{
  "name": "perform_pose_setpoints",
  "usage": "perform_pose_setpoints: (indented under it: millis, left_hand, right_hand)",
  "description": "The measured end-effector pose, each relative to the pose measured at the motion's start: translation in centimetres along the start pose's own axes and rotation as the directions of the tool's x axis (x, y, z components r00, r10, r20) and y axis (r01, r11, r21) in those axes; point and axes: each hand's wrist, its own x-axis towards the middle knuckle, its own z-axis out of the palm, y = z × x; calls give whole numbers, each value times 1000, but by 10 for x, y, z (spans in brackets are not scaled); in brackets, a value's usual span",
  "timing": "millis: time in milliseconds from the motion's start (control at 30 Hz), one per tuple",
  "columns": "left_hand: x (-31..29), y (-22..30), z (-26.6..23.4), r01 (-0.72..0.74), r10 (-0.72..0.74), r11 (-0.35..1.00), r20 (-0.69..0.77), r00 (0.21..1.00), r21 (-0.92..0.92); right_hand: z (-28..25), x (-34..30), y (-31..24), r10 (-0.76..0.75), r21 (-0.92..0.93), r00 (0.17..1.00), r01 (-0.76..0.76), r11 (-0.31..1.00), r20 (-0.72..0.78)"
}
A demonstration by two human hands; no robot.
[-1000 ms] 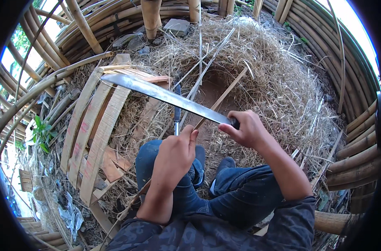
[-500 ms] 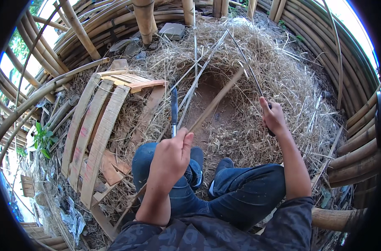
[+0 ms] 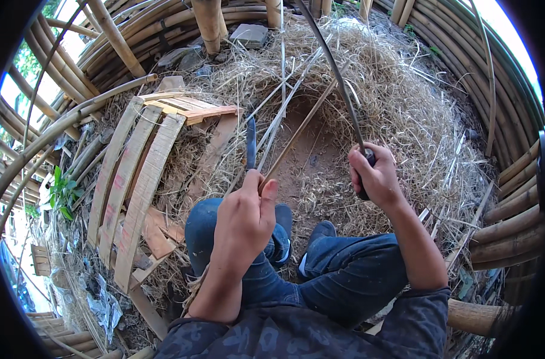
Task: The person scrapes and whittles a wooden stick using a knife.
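Observation:
My right hand (image 3: 375,173) is closed around the black handle of a long dark-bladed machete (image 3: 340,75), its blade slanting up and away to the left. My left hand (image 3: 244,218) is closed on a thin bamboo strip (image 3: 303,127), which reaches forward and right over bare soil; the strip also trails back beside my left forearm. Just beyond the left hand stands a knife (image 3: 251,143) with a dark blade; its lower end is hidden behind the hand, so I cannot tell what supports it. Several pale split strips (image 3: 276,122) lie crossed ahead.
A slatted wooden crate (image 3: 142,191) lies to my left. Dry shavings (image 3: 404,113) are heaped in front and to the right. Bamboo walls (image 3: 500,72) curve round the place, with upright posts (image 3: 207,30) at the back. My bent knees (image 3: 356,269) are below my hands.
The machete's blade has swung up toward the far edge, and my right hand has moved slightly left and nearer. The bamboo strip has turned and now points more steeply away.

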Motion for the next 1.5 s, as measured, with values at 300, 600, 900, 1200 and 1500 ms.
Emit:
perform_pose_setpoints:
  millis: [300,600,900,1200,1500]
  left_hand:
    - [-47,-7,-3,134,-92,918,126,988,-374]
    - [-63,-38,2,641,-34,408,691,722,-650]
    - [-28,-42,27,789,26,256,820,571,-558]
    - [-31,-58,20,823,84,221,851,519,-524]
    - [-26,-55,35,813,64,186,833,550,-551]
  right_hand:
    - [26,-16,-22,-8,-95,983,26,995,181]
    - [42,-33,-24,-265,-521,801,562,642,537]
    - [14,-6,4,-245,-714,867,497,493,434]
    - [-27,16,14,-198,-788,980,100,608,-29]
    - [30,-7,7,-149,-744,873,476,469,465]
